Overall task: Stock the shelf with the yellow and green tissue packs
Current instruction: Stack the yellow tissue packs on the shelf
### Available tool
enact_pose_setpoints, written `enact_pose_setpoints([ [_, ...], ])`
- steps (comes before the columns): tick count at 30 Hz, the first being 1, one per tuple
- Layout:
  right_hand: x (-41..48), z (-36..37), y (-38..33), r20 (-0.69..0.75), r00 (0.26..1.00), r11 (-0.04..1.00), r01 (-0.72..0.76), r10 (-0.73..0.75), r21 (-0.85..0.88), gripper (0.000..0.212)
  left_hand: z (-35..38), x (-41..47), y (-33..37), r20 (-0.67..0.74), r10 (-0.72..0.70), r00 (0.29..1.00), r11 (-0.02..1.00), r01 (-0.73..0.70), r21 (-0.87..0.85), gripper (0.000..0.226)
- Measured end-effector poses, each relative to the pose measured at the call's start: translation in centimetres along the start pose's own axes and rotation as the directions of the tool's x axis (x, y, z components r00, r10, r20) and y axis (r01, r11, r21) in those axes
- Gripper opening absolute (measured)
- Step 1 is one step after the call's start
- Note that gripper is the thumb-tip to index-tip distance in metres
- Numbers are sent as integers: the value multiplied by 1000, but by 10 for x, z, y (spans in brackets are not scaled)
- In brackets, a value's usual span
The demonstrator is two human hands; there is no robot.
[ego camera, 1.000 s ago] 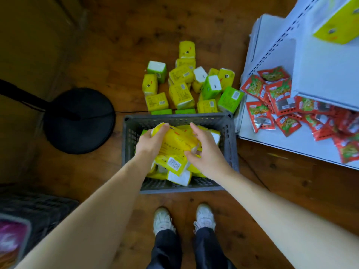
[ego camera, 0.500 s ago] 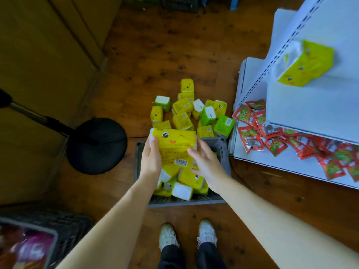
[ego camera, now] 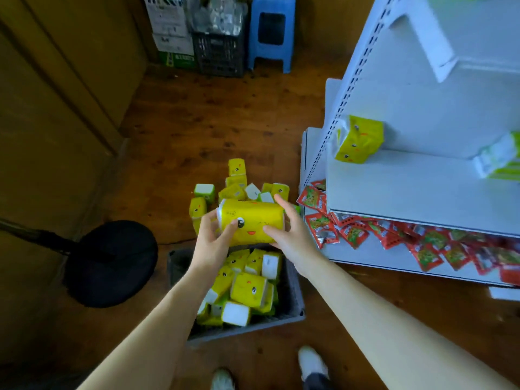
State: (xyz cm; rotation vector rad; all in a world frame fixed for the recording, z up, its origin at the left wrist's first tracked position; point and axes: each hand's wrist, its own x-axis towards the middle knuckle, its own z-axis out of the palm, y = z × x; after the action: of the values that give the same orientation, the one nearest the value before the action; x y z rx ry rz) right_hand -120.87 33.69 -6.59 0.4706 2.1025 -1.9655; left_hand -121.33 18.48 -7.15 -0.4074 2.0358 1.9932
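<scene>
tissue pack (ego camera: 253, 225): glossy plastic wrap
crate (ego camera: 294, 294): grey plastic mesh
floor (ego camera: 213, 128): worn wood
shelf (ego camera: 416, 190): smooth white metal

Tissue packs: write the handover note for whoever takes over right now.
Hands: left hand and right hand both hold one yellow tissue pack above the grey crate.
Stock: the crate holds many more packs; a loose pile lies on the floor beyond it.
Done: a shelved pack and a second pack lie on the white shelf.
Left: shelve the held pack, then the rest.
</scene>
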Motion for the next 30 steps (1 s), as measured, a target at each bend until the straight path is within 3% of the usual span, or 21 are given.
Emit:
enact_pose_setpoints([
  [5,11,-62,7,-67,997,993,37,-44,-109,44,64,9,0,61,112,992,989,-118,92,60],
  [16,92,-245,62,-216,944,957,206,-250,-206,44,260,87,-40,172,333,927,929,-354,110,45],
  [24,174,-266,143,-294,853,891,350,-431,-291,47,295,186,-116,303,480,824,818,-545,187,57],
  [30,223,-276,177,-353,722,780,413,-595,-470,56,313,237,-149,383,528,757,744,-631,220,89],
])
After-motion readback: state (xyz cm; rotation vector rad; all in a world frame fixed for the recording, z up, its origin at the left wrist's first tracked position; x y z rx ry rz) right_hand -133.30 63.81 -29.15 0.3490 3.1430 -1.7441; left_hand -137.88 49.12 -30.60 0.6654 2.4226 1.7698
